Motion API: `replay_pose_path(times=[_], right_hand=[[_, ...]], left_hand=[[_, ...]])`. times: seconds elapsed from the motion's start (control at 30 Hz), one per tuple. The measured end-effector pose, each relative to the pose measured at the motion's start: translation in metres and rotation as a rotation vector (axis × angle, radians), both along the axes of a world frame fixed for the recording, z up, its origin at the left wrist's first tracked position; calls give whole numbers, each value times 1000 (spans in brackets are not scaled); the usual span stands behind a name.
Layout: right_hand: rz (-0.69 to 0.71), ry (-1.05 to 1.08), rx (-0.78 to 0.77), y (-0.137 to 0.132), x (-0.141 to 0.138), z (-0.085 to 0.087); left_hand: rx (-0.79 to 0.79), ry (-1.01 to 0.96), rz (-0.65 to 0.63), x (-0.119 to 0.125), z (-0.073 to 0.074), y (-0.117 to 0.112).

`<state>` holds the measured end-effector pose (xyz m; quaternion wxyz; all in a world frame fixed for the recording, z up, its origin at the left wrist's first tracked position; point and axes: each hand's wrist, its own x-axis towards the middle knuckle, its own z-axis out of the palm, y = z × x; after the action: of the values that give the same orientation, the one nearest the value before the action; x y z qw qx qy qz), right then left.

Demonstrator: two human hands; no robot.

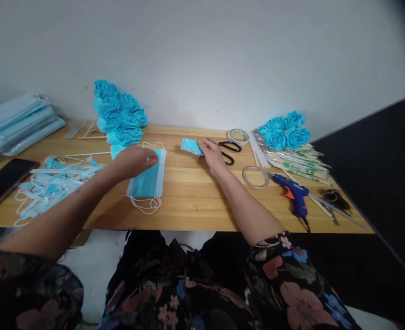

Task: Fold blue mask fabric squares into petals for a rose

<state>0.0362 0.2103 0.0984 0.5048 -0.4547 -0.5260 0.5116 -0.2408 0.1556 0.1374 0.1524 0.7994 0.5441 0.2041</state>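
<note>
My left hand (133, 162) is closed, held over the upper part of a stack of blue face masks (147, 181) with white ear loops. Whatever its fingers may pinch is too small to make out. My right hand (211, 153) grips a small sheaf of pleated light-blue mask fabric (191, 146) by its right end, thumb on top. Just beyond that hand lie black-handled scissors (230, 146), partly covered by it. Behind my left hand rises a cluster of blue fabric roses (118, 112) with wooden sticks.
Cut mask strips and loops (56, 183) lie at left, by a phone (8, 181) and bagged masks (19, 121). To the right are tape rolls (238, 136), a blue glue gun (293, 190), wrapped sticks (298, 160) and more roses (285, 130). A wall stands behind the table (195, 206).
</note>
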Motion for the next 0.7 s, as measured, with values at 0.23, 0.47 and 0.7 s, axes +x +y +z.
replay_pose_path(times=[0.23, 0.47, 0.7], right_hand=[[-15, 16, 6, 2, -2, -1], [-15, -55, 95, 4, -3, -8], [79, -107, 182, -3, -5, -4]], left_hand=[[66, 201, -18, -9, -26, -53], [55, 31, -32, -12, -17, -43], [158, -266, 76, 44, -5, 4]])
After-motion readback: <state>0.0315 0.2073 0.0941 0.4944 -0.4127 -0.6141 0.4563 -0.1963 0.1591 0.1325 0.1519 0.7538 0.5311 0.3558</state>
